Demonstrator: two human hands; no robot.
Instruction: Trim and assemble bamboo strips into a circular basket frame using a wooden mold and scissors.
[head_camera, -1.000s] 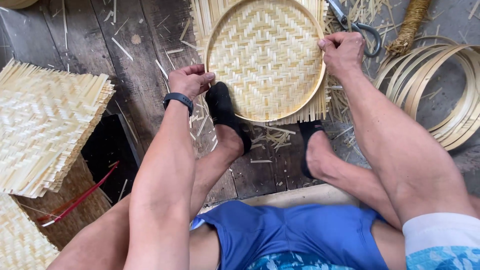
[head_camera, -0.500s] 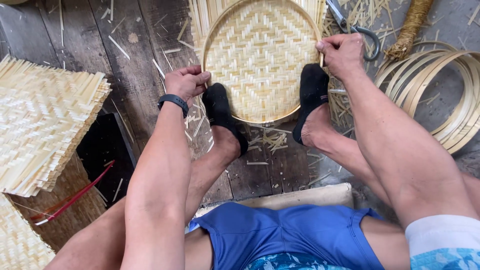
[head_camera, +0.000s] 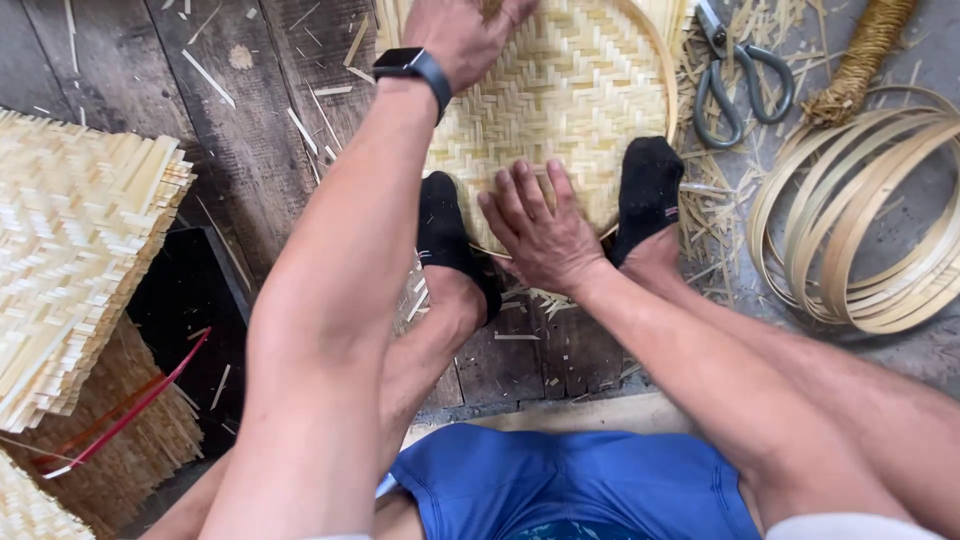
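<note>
A round woven bamboo tray (head_camera: 590, 90) lies on the dark wooden floor, pinned at its near edge by two feet in black socks (head_camera: 648, 190). My right hand (head_camera: 540, 230) rests flat on the tray's near rim, fingers spread, between the feet. At the top of the view my left hand (head_camera: 460, 35), with a black watch on its wrist, presses down on the tray's far part, fingers partly cut off by the frame edge. Neither hand holds anything.
Scissors (head_camera: 735, 75) lie right of the tray among bamboo shavings. Coiled bamboo hoops (head_camera: 860, 230) sit at the right, with a wrapped fibre bundle (head_camera: 865, 55) above them. A stack of woven mats (head_camera: 75, 250) fills the left side.
Both hands left the tray's side rims. The left moved onto the tray's far part, the right came down to the near rim. The view has moved closer to the tray.
</note>
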